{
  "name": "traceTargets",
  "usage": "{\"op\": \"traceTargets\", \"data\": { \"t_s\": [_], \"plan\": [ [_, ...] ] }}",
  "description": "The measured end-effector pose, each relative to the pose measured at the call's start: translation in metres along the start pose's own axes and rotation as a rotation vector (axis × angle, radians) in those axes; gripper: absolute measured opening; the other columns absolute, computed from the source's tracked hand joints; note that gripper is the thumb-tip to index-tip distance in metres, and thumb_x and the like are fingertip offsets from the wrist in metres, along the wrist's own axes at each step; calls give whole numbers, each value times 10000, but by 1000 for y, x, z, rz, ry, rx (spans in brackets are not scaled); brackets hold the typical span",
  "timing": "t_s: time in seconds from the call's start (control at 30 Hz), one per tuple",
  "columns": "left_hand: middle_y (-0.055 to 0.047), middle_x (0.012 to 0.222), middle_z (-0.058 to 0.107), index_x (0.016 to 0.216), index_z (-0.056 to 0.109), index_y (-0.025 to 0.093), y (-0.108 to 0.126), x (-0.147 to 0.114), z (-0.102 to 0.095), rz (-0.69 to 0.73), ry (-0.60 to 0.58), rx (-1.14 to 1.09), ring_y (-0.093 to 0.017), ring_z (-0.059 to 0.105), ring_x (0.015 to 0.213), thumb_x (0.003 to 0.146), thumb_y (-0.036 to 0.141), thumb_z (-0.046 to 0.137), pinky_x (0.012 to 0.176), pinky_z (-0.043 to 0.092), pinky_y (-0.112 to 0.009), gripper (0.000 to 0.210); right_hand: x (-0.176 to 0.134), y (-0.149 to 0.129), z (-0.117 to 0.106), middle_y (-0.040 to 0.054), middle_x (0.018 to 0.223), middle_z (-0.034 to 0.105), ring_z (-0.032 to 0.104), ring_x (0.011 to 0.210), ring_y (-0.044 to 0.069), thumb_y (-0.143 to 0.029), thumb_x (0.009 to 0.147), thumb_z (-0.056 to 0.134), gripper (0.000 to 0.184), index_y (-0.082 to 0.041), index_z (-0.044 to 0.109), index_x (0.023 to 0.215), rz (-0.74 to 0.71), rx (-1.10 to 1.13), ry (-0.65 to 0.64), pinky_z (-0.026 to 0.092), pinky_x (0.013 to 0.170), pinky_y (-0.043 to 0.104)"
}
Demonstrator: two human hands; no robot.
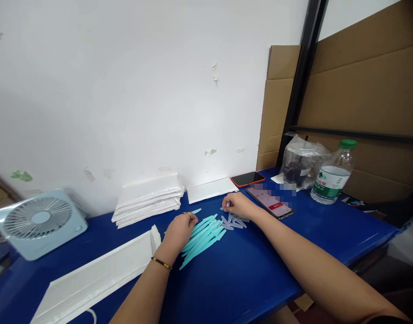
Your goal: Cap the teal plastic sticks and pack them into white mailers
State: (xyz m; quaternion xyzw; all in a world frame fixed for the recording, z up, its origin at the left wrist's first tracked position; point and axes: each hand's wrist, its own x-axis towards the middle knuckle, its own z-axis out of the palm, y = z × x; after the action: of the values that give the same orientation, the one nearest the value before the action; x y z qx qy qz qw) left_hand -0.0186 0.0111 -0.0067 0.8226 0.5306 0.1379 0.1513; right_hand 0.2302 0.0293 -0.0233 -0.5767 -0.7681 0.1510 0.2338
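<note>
My left hand [182,228] is closed, its fingers around a turquoise eyebrow razor [196,210] whose end sticks out past the knuckles. Beside and partly beneath that hand, a loose pile of turquoise eyebrow razors [204,238] lies on the blue table [226,283]. My right hand [239,206] pinches a small translucent plastic cap [222,209] between thumb and fingertips; the hand covers most of it. Just below the right hand, several translucent caps [229,224] are scattered to the right of the razor pile.
An open white padded mailer [101,279] lies at the left, before a mailer stack [147,198]. Another white mailer [211,189] rests by the wall. A blue fan [41,220] stands far left. Two phones [249,179], a bagged cup [299,164] and a water bottle [333,175] sit right.
</note>
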Motion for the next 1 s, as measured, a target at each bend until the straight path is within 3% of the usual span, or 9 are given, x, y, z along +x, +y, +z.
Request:
{"op": "traceTargets", "data": {
  "t_s": [0.17,0.37,0.57,0.7,1.0],
  "plan": [
    [0,766,610,834,618,223,0,-1,1,39,-21,5,-137,537,679,738,313,531,558,339,-223,158,-1,-2,-1,20,678,666,571,604,132,-170,665,640,84,-197,702,715,-46,24,22,388,552,210],
    [2,694,612,726,618,211,0,0,0,29,-4,54,-130,538,651,760,256,480,544,320,-226,149,-2,-2,-3,21,727,689,588,616,130,-128,673,612,156,-206,720,754,-73,35,25,408,582,212],
    [5,714,625,747,613,202,-7,1,-1,-63,10,65,-128,557,664,721,274,572,542,322,-220,87,20,-1,1,20,686,691,593,615,144,-157,659,637,141,-205,732,750,-63,16,-16,412,580,220],
    [7,728,631,753,609,199,-13,4,3,-45,74,42,-127,561,688,734,246,568,578,340,-219,65,30,-6,9,18,700,683,594,620,143,-229,642,681,176,-201,721,811,-76,69,-12,417,571,214],
    [-6,778,640,789,635,201,-16,13,8,10,90,-18,-138,568,724,749,237,541,634,383,-230,108,28,-15,18,31,772,648,572,672,127,-263,730,625,144,-205,728,813,-317,120,-60,408,626,213]
  ]
}}
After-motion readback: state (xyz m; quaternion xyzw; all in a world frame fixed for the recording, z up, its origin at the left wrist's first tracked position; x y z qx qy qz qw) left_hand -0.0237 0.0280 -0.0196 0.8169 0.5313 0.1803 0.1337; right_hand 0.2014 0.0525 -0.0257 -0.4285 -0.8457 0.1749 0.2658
